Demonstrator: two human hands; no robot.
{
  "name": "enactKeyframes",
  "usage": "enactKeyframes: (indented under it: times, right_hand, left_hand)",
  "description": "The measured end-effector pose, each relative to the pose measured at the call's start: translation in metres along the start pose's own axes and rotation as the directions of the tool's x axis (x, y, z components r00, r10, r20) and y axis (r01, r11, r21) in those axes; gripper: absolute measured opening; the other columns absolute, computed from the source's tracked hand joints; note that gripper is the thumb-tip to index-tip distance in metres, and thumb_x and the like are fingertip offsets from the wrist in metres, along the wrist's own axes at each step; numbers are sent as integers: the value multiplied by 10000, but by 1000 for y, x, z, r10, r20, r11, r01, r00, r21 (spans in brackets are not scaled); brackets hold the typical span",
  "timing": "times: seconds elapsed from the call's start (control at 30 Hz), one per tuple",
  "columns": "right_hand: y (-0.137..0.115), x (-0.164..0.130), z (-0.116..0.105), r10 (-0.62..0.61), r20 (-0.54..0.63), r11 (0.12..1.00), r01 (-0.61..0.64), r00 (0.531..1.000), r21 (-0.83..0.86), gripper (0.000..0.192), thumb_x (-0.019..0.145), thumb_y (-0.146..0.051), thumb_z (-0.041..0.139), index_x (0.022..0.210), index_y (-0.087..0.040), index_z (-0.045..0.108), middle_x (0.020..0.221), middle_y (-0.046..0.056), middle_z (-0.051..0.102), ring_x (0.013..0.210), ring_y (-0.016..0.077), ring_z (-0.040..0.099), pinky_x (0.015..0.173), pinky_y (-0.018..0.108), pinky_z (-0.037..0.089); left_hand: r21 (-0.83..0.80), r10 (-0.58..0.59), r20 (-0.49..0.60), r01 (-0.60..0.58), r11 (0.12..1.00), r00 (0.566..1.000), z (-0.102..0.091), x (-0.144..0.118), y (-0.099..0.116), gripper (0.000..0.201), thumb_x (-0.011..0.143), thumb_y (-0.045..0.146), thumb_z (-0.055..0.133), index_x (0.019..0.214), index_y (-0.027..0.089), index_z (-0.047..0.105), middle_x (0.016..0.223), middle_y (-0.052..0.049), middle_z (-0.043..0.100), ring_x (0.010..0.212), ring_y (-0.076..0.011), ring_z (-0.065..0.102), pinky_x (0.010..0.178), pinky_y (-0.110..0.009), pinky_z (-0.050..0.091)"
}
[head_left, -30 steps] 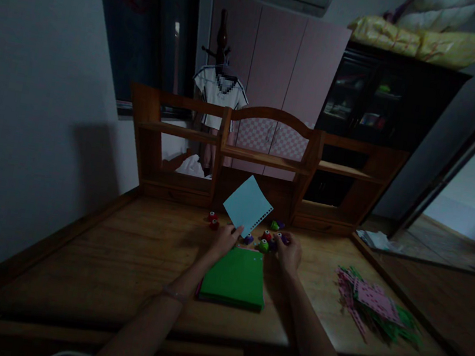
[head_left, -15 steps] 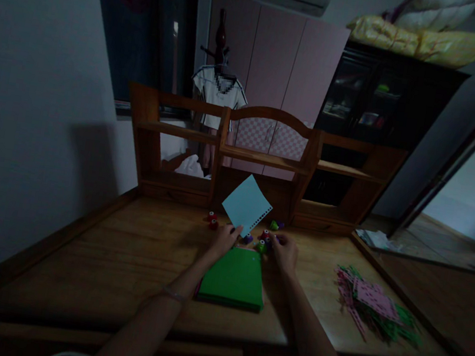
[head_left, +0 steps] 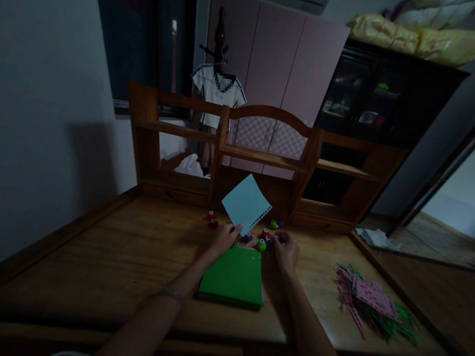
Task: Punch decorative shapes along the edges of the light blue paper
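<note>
A light blue square sheet of paper (head_left: 246, 203) with a row of holes along its lower right edge is pinched at its bottom corner by my left hand (head_left: 227, 237). My right hand (head_left: 286, 251) has its fingers closed on a small dark purple piece, mostly hidden by the fingertips. Close by lie small coloured figures with white round eyes: a green figure (head_left: 261, 245), a red figure (head_left: 265, 234) and a purple figure (head_left: 247, 238). Below my hands rests a stack of green sheets (head_left: 233, 277), with some pink showing at its edges.
Two red figures (head_left: 212, 222) sit left of the paper; a green and purple pair (head_left: 275, 225) lies farther back. A pile of pink and green paper strips (head_left: 376, 306) covers part of the wooden desk (head_left: 119, 255) at right. The wooden shelf (head_left: 262, 158) stands along the back edge.
The view has shifted very slightly. My left hand still holds up the blue paper, and my right hand stays almost in place beside the figures, its fingers moving only a little.
</note>
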State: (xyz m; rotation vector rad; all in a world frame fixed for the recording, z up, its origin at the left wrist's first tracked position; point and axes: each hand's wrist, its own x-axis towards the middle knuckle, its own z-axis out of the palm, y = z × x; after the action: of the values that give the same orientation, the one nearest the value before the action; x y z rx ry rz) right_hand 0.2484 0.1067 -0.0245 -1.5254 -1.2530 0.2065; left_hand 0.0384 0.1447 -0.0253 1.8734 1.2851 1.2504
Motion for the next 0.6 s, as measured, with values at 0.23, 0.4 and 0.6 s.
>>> enactKeyframes:
  times: [0.23,0.4,0.6]
  right_hand:
    - [-5,-1,-1,-15,-18,999,15,1000,40,298,724,-411,551,855,-156,634,826,82,656,750,208,593,671,292,435]
    - [-20,-1,-8,-68,-164,994,81,984,70,289,789,-382,497,915,-142,598,912,102,628,846,210,568,756,314,434]
    - [-89,-15,-40,-333,-290,928,366,897,69,217,834,-324,475,931,-159,578,932,92,599,878,196,558,817,339,436]
  left_hand:
    - [35,10,1,-10,999,1000,0,1,-2,455,834,481,425,738,96,647,746,-91,663,700,-191,582,631,-267,381]
    - [16,17,-3,-17,1000,1000,1,1,-4,468,839,497,412,747,100,643,761,-93,660,721,-192,591,632,-264,381]
    - [-14,26,7,-26,1000,1000,3,2,-6,463,838,491,419,801,97,660,751,-85,658,681,-174,569,647,-260,391]
